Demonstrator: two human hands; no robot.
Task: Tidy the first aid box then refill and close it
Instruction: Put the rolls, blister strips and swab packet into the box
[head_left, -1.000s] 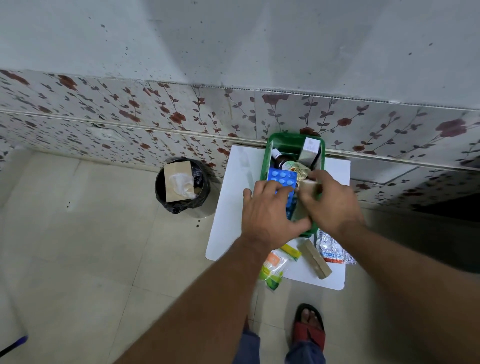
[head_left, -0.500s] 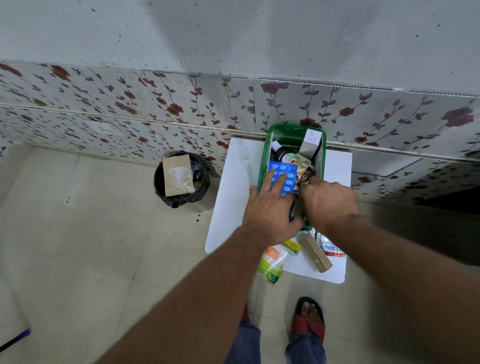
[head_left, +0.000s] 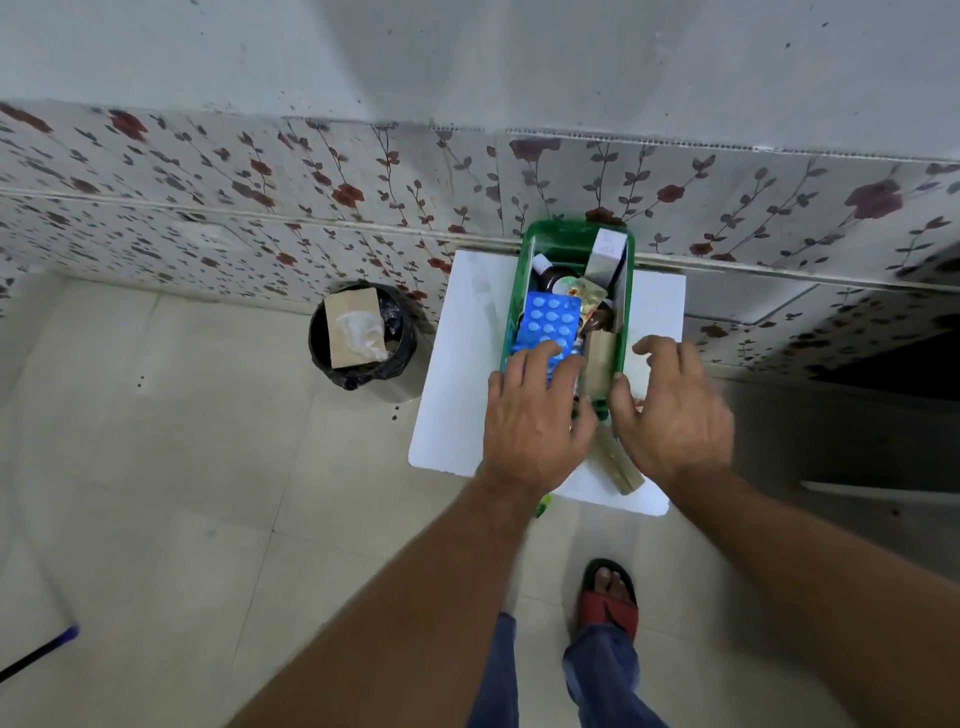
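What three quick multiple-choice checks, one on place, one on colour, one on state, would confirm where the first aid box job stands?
1. Where is the bin?
A. on the white table
B. on the floor left of the table
C. inside the box

2. What colour is the first aid box?
A. green
B. red
C. yellow

3. Is the box closed?
A. yes, lid on
B. no, open

Key: B, it stands on the tiles beside the white table; A, its walls are green; B, the blue blister pack and bottles show inside.
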